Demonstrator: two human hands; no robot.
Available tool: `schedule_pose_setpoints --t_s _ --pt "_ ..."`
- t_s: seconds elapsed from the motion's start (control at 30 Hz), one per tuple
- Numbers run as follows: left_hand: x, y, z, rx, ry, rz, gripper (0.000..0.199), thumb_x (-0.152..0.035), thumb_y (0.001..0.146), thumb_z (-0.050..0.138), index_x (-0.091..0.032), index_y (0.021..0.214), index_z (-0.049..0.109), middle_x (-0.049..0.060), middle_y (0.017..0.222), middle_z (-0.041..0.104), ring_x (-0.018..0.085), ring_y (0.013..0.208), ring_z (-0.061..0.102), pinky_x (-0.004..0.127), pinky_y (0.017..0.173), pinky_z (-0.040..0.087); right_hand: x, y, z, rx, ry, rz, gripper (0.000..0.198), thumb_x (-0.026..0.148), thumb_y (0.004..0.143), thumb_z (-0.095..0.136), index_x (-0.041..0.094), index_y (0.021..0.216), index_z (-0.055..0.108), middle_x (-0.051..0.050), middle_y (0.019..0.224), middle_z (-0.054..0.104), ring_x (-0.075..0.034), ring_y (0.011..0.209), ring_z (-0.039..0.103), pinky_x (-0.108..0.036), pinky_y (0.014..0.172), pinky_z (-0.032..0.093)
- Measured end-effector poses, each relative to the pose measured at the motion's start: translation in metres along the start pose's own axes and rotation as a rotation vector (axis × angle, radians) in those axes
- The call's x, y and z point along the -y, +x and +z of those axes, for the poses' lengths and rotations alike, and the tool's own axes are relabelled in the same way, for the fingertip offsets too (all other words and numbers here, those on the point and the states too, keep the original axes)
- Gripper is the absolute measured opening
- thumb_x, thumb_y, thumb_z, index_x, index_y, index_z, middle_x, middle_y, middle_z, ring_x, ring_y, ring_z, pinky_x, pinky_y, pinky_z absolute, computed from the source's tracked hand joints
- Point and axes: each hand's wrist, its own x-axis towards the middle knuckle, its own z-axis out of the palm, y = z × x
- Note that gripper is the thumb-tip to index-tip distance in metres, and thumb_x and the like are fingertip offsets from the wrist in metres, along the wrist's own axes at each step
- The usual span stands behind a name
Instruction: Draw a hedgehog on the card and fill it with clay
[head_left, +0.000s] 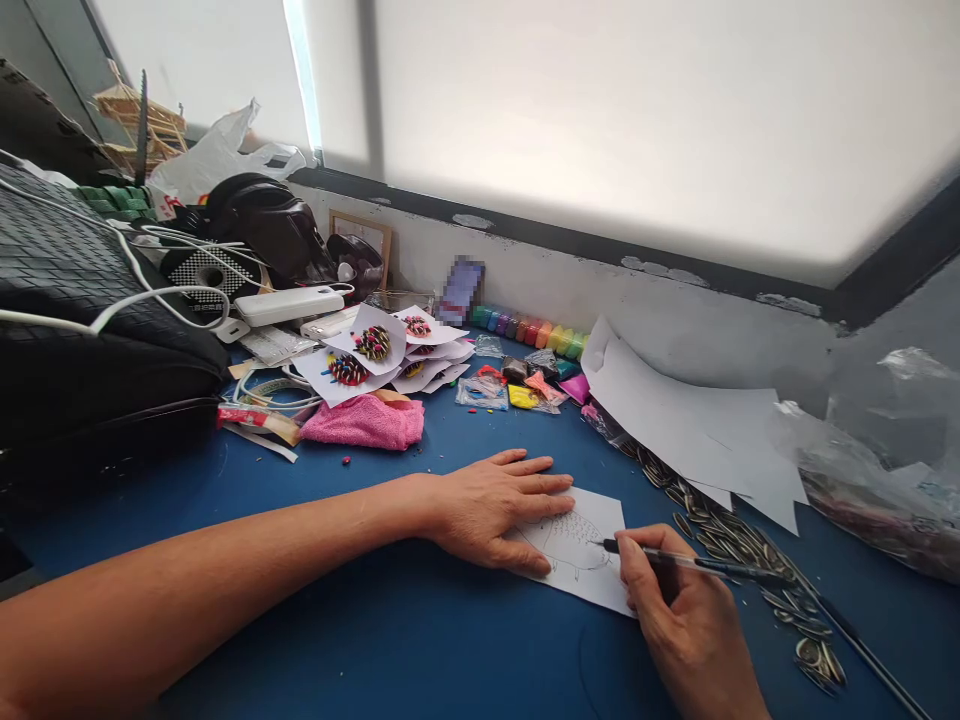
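Note:
A small white sheet of paper (604, 592) lies on the blue table. On it is an outline drawing of a rounded animal (574, 540) with short legs and rows of small marks on its back. My left hand (499, 510) rests flat over the sheet's left part, fingers spread, hiding some of the drawing. Between the thumb and fingers of my right hand (690, 610) is a pen (675, 560), its tip at the right side of the drawing. Sunflower seeds (727, 535) are strewn just beyond the right hand.
White paper sheets (675, 410) lie at the back right, near a plastic bag (877, 490). Coloured clay packets (529, 395) and decorated cards (371, 345) sit at the back. A pink cloth (364, 420) and a black bag (97, 330) are leftward. A thin rod (862, 645) lies right.

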Motion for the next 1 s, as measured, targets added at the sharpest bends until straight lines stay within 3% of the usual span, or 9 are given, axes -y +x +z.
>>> schedule_pose_setpoints --t_s 0.67,0.87,1.0 --pt "-0.0012 0.0002 0.0012 -0.015 0.003 0.001 0.072 -0.058 0.091 0.043 -0.016 0.149 0.030 0.009 0.157 0.024 0.030 0.147 0.012 0.050 0.119 0.007 -0.0030 -0.0020 0.0006 0.019 0.006 -0.008 0.032 0.050 0.089 0.046 0.024 0.075 0.058 0.005 0.047 0.045 -0.012 0.037 0.039 -0.023 0.034 0.029" --pt "-0.0017 0.0001 0.0005 -0.007 0.001 -0.004 0.072 -0.058 0.091 0.044 -0.019 0.149 0.029 0.009 0.157 0.024 0.030 0.147 0.012 0.050 0.118 0.007 -0.0043 -0.0053 0.0001 0.066 0.027 0.018 0.032 0.050 0.091 0.046 0.024 0.077 0.058 0.003 0.057 0.052 -0.012 0.043 0.044 -0.022 0.037 0.033" --pt "-0.0013 0.0004 0.0009 -0.008 0.004 -0.006 0.071 -0.058 0.092 0.043 -0.018 0.149 0.030 0.009 0.157 0.024 0.030 0.147 0.012 0.049 0.119 0.006 -0.0039 -0.0069 0.0002 0.061 0.023 0.034 0.032 0.050 0.091 0.046 0.024 0.077 0.057 0.005 0.051 0.047 -0.011 0.040 0.040 -0.023 0.035 0.029"
